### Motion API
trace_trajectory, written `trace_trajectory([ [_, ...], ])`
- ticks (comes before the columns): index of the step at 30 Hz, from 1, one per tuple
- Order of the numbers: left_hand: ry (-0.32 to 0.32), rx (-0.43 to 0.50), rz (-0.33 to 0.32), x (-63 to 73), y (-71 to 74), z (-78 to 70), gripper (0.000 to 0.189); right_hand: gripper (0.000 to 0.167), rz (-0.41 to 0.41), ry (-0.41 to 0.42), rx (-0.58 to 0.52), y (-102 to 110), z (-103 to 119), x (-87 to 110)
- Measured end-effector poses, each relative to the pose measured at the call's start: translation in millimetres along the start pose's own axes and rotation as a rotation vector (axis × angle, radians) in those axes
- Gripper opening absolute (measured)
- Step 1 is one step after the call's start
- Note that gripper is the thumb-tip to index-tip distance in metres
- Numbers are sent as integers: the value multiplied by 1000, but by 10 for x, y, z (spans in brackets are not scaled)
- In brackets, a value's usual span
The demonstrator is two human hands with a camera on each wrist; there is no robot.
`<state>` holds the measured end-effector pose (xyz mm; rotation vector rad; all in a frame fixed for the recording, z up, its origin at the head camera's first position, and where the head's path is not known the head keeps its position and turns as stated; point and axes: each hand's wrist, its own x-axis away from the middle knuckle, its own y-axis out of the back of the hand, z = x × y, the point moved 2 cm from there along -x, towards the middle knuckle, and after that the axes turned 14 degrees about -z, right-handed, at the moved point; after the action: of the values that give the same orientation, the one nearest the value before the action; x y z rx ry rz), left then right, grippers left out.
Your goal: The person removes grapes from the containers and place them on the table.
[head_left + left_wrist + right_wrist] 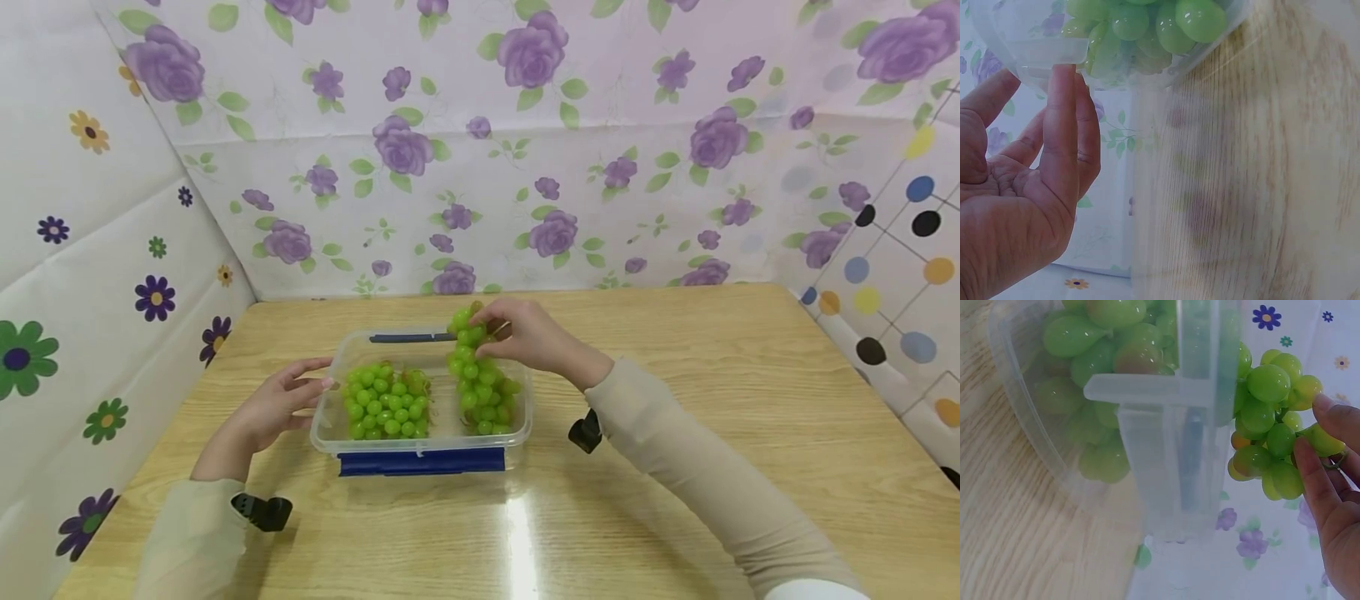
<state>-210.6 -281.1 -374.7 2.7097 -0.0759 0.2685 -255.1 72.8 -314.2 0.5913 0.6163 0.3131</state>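
Grape bunch [483, 383] pinched near upper end by right hand [521, 335], apparently to let it hang; lower grapes within right side of clear container [420, 444]. Container wall touched by left hand [277, 402], fingers extended, probably for steadying.

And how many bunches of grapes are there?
2. One bunch lies on the left inside the container; another bunch, partly inside, is held by the right hand. More may be hidden.

Green is shown by the grapes [387, 406], dark blue by the clips [450, 461] of the clear container [446, 417] at twelve and six o'clock. The bench [690, 358] is grained in tan; purple roses [532, 50] are printed on the cloth [487, 167] at twelve, coloured flowers [155, 298] at nine, linked dots [917, 347] at three.
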Motion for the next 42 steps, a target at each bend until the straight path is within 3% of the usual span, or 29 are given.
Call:
trace_trajectory([
  [42, -9, 33, -6, -32, 9, 47, 67, 36, -70, -56, 78, 478, -22, 126],
])
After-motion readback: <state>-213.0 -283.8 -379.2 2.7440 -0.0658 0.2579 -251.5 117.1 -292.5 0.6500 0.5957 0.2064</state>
